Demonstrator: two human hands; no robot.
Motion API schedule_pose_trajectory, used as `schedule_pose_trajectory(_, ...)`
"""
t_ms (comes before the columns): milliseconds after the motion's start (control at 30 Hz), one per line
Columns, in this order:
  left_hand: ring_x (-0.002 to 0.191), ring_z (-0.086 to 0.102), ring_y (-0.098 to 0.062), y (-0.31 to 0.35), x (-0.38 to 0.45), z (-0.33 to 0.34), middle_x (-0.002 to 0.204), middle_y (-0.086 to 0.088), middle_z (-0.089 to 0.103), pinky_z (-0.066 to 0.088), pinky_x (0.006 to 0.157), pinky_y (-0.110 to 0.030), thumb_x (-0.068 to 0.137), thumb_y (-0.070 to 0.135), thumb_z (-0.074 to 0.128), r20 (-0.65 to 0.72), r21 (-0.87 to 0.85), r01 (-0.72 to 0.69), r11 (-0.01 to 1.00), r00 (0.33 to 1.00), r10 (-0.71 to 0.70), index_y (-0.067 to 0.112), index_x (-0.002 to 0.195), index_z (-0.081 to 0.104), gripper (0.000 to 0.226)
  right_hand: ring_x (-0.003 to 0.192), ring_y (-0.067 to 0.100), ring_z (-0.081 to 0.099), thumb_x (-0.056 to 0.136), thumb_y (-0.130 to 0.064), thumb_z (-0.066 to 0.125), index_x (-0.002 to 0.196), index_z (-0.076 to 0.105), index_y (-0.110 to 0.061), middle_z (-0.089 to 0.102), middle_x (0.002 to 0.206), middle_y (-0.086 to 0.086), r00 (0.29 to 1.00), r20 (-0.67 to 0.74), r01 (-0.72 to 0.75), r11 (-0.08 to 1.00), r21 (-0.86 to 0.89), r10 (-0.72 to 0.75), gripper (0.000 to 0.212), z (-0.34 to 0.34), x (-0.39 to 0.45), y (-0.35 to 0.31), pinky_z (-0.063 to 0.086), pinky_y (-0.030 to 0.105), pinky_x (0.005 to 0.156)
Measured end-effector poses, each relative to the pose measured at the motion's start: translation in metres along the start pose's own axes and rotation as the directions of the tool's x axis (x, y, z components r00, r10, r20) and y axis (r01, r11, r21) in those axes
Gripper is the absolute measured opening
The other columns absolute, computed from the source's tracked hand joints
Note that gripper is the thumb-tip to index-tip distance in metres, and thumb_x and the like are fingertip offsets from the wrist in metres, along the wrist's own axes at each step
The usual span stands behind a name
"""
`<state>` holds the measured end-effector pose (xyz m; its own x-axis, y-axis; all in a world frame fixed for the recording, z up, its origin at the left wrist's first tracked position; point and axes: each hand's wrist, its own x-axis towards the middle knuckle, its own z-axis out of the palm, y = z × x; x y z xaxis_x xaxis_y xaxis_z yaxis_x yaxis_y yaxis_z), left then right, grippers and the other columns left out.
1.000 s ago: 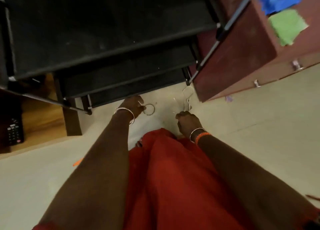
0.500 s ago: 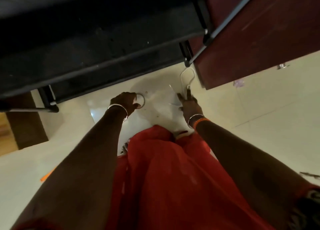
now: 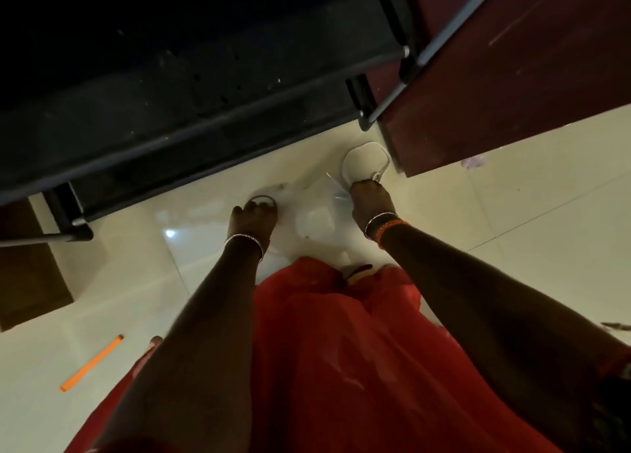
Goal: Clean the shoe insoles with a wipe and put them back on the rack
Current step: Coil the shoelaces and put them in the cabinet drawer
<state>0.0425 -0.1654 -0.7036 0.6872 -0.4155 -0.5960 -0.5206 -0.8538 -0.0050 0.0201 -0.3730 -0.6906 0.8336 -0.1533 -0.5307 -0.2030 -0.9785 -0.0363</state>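
Two pale, whitish sandals lie on the cream floor in front of the black shoe rack [image 3: 191,121]. My left hand [image 3: 252,215] reaches down, fingers curled on the ring-shaped strap [image 3: 263,198] of the left sandal. My right hand [image 3: 370,201] pinches the thin straps of the right sandal, whose white looped strap [image 3: 367,160] lies just beyond my fingers. A pale insole surface [image 3: 314,222] shows between the two hands and is hard to tell from the floor. No wipe is in view.
A dark red cabinet [image 3: 512,77] stands right of the rack, close to the right sandal. An orange strip [image 3: 92,364] lies on the floor at the left, near brown wooden furniture [image 3: 27,282]. A red garment [image 3: 341,350] covers my lap. A small purple scrap [image 3: 473,162] lies by the cabinet.
The view has dropped closer to the floor. Both hands stay on the sandal straps, and the right hand has shifted forward toward the white loop.
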Motion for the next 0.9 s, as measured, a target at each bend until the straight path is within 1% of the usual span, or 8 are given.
schedule_pose_trajectory(200,0.113,0.05,-0.026,-0.011,-0.011,-0.055,0.113,-0.008,0.061,0.044,0.082,-0.036,0.092,0.01,0.05,-0.121,-0.008,-0.061,0.998,0.991,0.06,0.012,0.118,0.053,0.026,0.108,0.037,0.055,0.085,0.001,0.05,0.113,0.054,0.001,0.057,0.117,0.021,0.997,0.003,-0.074,0.99,0.118,0.074,0.029,-0.03,-0.026,-0.012,0.044,0.039,0.088)
schedule_pose_trajectory(333,0.113,0.049,-0.026,-0.008,-0.046,-0.106,0.112,-0.007,0.059,0.043,0.077,-0.034,0.094,0.011,0.046,-0.16,-0.036,-0.177,0.984,0.973,0.169,0.013,0.116,0.051,0.023,0.107,0.038,0.055,0.085,-0.001,0.049,0.112,0.055,0.001,0.058,0.115,0.021,0.999,-0.048,0.002,0.99,0.144,0.005,0.029,-0.073,-0.054,-0.025,0.042,0.038,0.089)
schedule_pose_trajectory(433,0.104,0.055,-0.03,-0.002,-0.082,-0.151,0.107,-0.01,0.058,0.046,0.078,-0.036,0.091,0.008,0.048,-0.186,-0.208,-0.22,0.953,0.966,0.182,0.01,0.105,0.054,0.015,0.1,0.039,0.057,0.083,-0.004,0.049,0.1,0.061,0.001,0.061,0.107,0.023,0.988,-0.125,0.107,0.985,0.134,-0.09,0.022,-0.123,-0.085,-0.024,0.043,0.038,0.08)
schedule_pose_trajectory(533,0.095,0.058,-0.034,0.017,-0.117,-0.206,0.101,-0.013,0.06,0.048,0.076,-0.04,0.087,0.004,0.046,-0.34,-0.374,-0.26,0.89,0.932,0.13,0.008,0.093,0.056,0.012,0.092,0.038,0.061,0.078,-0.014,0.053,0.088,0.067,-0.009,0.067,0.096,0.017,0.957,-0.26,0.182,0.965,0.191,-0.129,0.018,-0.187,-0.131,-0.003,0.047,0.035,0.075)
schedule_pose_trajectory(633,0.08,0.06,-0.036,0.054,-0.145,-0.26,0.088,-0.017,0.06,0.049,0.068,-0.042,0.086,0.009,0.046,-0.638,-0.422,-0.412,0.807,0.768,0.058,0.004,0.087,0.057,0.012,0.073,0.033,0.064,0.07,-0.022,0.057,0.072,0.069,-0.014,0.07,0.074,0.011,0.863,-0.499,0.288,0.89,0.354,-0.081,0.014,-0.256,-0.181,0.034,0.049,0.032,0.065)
schedule_pose_trajectory(700,0.073,0.057,-0.034,0.084,-0.162,-0.301,0.082,-0.014,0.057,0.047,0.063,-0.039,0.087,0.007,0.049,-0.76,-0.399,-0.512,0.761,0.649,0.038,0.002,0.084,0.055,0.008,0.061,0.023,0.062,0.07,-0.014,0.063,0.065,0.068,-0.014,0.067,0.063,0.006,0.772,-0.635,0.363,0.791,0.492,0.04,0.007,-0.299,-0.21,0.065,0.045,0.028,0.06)
schedule_pose_trajectory(800,0.068,0.046,-0.017,0.122,-0.174,-0.36,0.076,-0.001,0.048,0.034,0.061,-0.026,0.088,0.007,0.051,-0.864,-0.338,-0.636,0.694,0.502,0.039,0.005,0.079,0.052,0.009,0.054,-0.001,0.052,0.074,-0.005,0.064,0.057,0.058,-0.02,0.054,0.046,-0.012,0.602,-0.758,0.424,0.703,0.57,0.251,0.023,-0.357,-0.236,0.105,0.036,0.009,0.053)
schedule_pose_trajectory(900,0.065,0.046,-0.018,0.152,-0.169,-0.408,0.071,-0.001,0.047,0.029,0.058,-0.024,0.087,0.005,0.056,-0.902,-0.276,-0.668,0.691,0.428,0.053,0.003,0.078,0.053,0.01,0.051,0.0,0.045,0.074,-0.013,0.057,0.057,0.055,-0.017,0.049,0.043,-0.009,0.439,-0.827,0.509,0.661,0.552,0.352,0.018,-0.409,-0.235,0.137,0.03,0.011,0.05)
